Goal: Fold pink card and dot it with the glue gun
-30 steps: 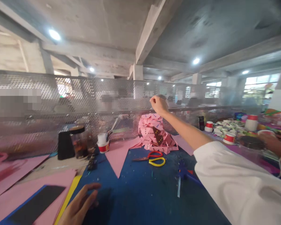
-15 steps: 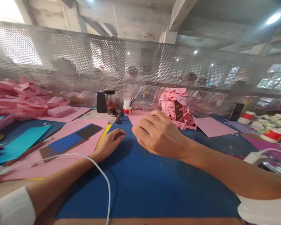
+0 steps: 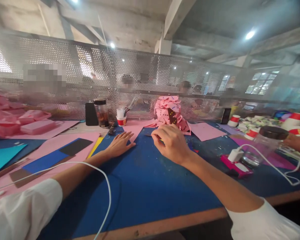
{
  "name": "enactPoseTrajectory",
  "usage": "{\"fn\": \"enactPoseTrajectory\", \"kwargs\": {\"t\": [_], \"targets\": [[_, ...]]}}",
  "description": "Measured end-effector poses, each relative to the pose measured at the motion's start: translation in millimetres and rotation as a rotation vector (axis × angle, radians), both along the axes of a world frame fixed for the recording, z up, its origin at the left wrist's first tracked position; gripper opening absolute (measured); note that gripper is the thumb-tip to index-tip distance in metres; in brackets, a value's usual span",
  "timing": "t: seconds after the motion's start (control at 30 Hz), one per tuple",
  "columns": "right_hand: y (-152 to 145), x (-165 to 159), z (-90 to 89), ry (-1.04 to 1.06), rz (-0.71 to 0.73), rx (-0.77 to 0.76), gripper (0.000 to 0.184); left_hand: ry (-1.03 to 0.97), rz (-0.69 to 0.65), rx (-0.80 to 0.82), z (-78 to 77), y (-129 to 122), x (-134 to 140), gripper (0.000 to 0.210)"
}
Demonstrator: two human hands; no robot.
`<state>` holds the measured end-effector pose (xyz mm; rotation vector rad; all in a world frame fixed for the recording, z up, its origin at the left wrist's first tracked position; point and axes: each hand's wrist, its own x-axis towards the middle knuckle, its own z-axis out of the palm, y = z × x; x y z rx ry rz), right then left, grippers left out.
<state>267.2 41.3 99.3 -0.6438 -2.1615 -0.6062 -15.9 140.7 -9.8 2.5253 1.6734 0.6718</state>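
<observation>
My left hand (image 3: pixel 120 144) lies palm down with fingers stretched out on the blue table mat (image 3: pixel 140 190), its fingertips close to a pink paper sheet (image 3: pixel 134 127). My right hand (image 3: pixel 171 144) is to its right, with fingers curled together just above the mat. A small dark edge shows by these fingertips, but I cannot make out what they hold. Right behind this hand rises a stack of pink paper pieces (image 3: pixel 165 108) with rows of dark dots, one dark piece with yellow dots among them.
Left are blue and black strips (image 3: pixel 47 160), a teal sheet (image 3: pixel 7 156) and pink folded pieces (image 3: pixel 37 126). A white cable (image 3: pixel 107 186) crosses my left forearm. A jar (image 3: pixel 102 115) and paper cup (image 3: pixel 121 120) stand by the mesh screen. At right, another person's hand (image 3: pixel 293 141) is near a clear jar (image 3: pixel 267 146).
My left hand has opened from a curl to flat, stretched fingers. My right hand stays curled and is lower, nearer the mat. The view has swung right, bringing in another person's hand and a jar.
</observation>
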Motion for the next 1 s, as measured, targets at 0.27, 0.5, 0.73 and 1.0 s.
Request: {"fn": "enactPoseTrajectory", "kwargs": {"t": [0.27, 0.5, 0.73, 1.0], "targets": [[24, 10, -46.1, -0.049, -0.037, 0.009, 0.017, 0.070, 0.033, 0.017, -2.1, 2, 0, 0.055], [30, 12, -61.0, -0.088, -0.056, 0.016, 0.019, 0.054, 0.060, 0.125, 3.1, -3, 1, 0.041], [30, 11, -63.0, -0.051, -0.035, -0.005, 0.019, -0.161, 0.233, 0.295, 17.0, -5, -4, 0.031], [33, 13, -65.6, -0.009, -0.037, -0.069, 0.020, -0.649, 0.261, 0.235, 34.1, 1, -15, 0.030]]}}
